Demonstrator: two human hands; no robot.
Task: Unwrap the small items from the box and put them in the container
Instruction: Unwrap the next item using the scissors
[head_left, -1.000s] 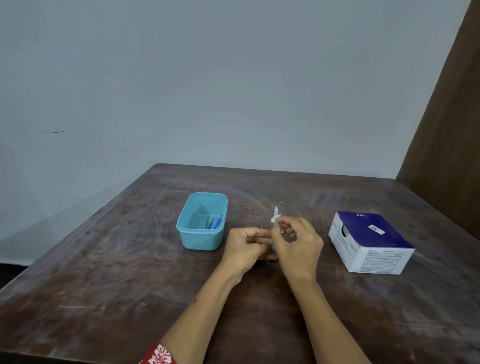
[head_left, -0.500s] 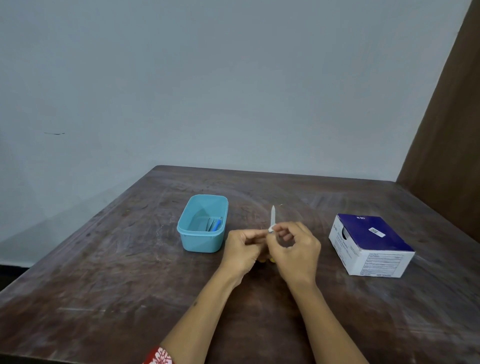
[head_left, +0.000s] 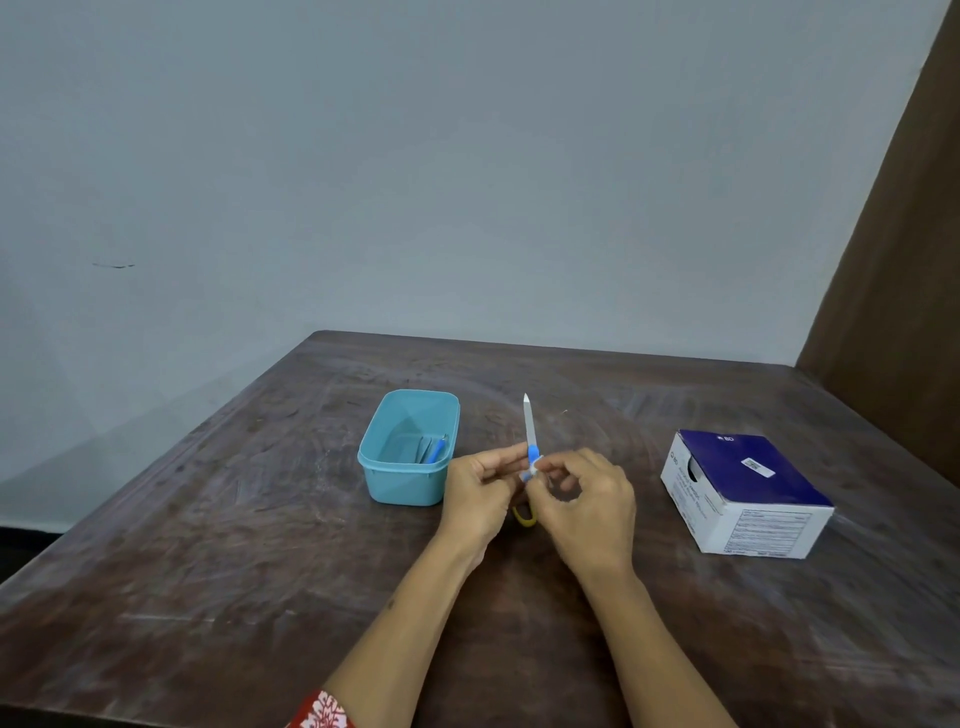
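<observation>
At the centre of the frame, low over a dark wooden desk (head_left: 260, 545), two hands meet around a small item (head_left: 530, 441), a thin white stick with a blue collar that points up. The left hand (head_left: 480, 499) pinches it near the blue part with curled fingers. The right hand (head_left: 587, 506) is curled too, its fingertips at the item's lower end, where a pale scrap, probably wrapper, shows. A yellow object (head_left: 524, 515) peeks out beneath the hands; what it is cannot be told.

Left of centre stands an open turquoise container (head_left: 405, 483) with a few blue items lying inside. At the right sits a blue and white box (head_left: 748, 493), well apart from the hands.

The item is thin and held only at its base, so a hard tug on the wrapper could flick it loose or let it roll across the desk. Its pointed tip may prick a finger.

The container is just beside the left hand, an easy short reach. Bare desk lies between hands and box, and the desk's edges are far from the work.
</observation>
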